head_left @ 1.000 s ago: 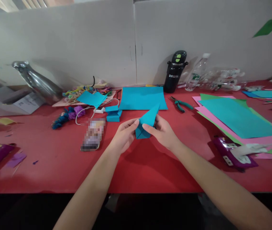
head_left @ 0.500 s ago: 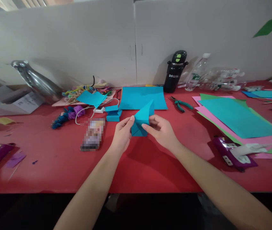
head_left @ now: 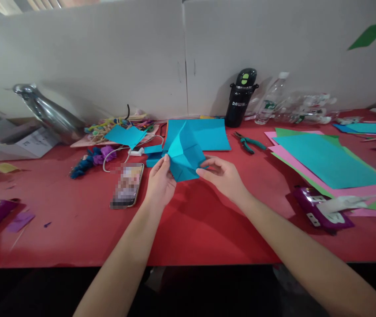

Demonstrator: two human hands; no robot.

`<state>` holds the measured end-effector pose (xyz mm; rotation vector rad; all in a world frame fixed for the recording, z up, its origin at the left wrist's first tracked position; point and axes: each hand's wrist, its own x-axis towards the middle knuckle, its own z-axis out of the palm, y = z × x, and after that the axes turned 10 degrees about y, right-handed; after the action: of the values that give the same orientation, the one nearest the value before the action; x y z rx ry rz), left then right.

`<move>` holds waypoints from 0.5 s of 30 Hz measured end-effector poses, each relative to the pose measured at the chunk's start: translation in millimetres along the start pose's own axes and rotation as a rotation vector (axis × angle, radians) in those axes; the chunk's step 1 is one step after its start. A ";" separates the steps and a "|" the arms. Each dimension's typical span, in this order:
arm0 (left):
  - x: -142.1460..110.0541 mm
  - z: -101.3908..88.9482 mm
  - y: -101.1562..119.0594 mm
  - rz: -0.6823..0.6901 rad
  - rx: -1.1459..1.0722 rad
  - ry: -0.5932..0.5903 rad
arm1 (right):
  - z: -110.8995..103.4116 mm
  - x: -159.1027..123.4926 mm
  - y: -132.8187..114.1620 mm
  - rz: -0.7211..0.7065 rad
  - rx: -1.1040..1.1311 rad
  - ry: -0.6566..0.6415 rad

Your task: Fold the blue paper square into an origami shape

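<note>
A creased piece of blue paper (head_left: 186, 156) is held up above the red table, spread partly open with one corner pointing up. My left hand (head_left: 161, 180) pinches its left edge between thumb and fingers. At its lower right corner, my right hand (head_left: 222, 176) grips the paper with thumb and fingertips. Just behind the left hand lies a folded blue paper piece (head_left: 153, 149), partly covered by the held sheet. Farther back rests a stack of blue sheets (head_left: 212, 132).
Left of my hands lies a phone (head_left: 127, 185). Pliers (head_left: 250, 143) and a black bottle (head_left: 241, 97) are at the back. Coloured paper sheets (head_left: 333, 160) and a purple tissue pack (head_left: 322, 211) lie right. A steel jug (head_left: 49, 112) leans at the back left.
The blue paper has been opened out wider and its folds spread. My left hand has moved left with its edge, while my right hand stays nearly in place.
</note>
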<state>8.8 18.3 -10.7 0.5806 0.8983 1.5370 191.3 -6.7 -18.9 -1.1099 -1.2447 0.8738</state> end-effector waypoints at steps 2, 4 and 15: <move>0.8 -0.7 -0.6 -0.015 0.003 0.012 | 2.7 -0.3 -0.3 0.050 0.046 -0.010; 1.4 -1.4 -1.6 -0.039 -0.008 0.024 | 4.5 -0.6 -0.5 0.041 0.045 0.035; -0.3 -0.3 2.2 -0.148 0.036 0.011 | -1.7 1.8 -1.0 -0.021 0.005 0.110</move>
<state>7.4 17.9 -9.1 0.5202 0.9572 1.3946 193.2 -5.5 -17.3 -1.1243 -1.1607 0.7885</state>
